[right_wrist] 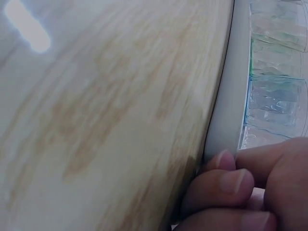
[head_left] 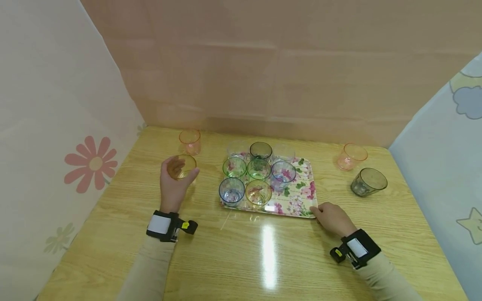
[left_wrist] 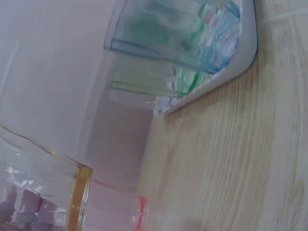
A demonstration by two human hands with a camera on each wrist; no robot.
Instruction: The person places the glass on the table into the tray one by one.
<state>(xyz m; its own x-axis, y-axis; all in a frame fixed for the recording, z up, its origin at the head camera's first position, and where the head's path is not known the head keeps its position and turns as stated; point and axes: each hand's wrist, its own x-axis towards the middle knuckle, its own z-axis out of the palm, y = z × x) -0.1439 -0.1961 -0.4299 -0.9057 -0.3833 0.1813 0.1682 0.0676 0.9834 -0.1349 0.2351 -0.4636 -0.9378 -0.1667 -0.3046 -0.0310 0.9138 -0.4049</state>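
My left hand (head_left: 173, 187) curls round an amber-rimmed glass tumbler (head_left: 187, 162), left of the tray. In the left wrist view the fingers show through the wall of this tumbler (left_wrist: 81, 195). My right hand (head_left: 333, 217) grips the front right corner of a flowered tray (head_left: 308, 186), thumb on the rim; the right wrist view shows curled fingers at the pale tray edge (right_wrist: 230, 96). On the tray stand several tumblers, among them a blue one (head_left: 231, 191), a yellow one (head_left: 258, 194), a green one (head_left: 234, 168) and a dark grey one (head_left: 261, 149).
A pink tumbler (head_left: 191, 144) stands behind my left hand. To the right of the tray are another pink tumbler (head_left: 350, 157) and a dark brownish tumbler (head_left: 368, 183). Behind the wooden table (head_left: 218, 259) hangs a plain backdrop (head_left: 263, 83), with printed panels on both sides.
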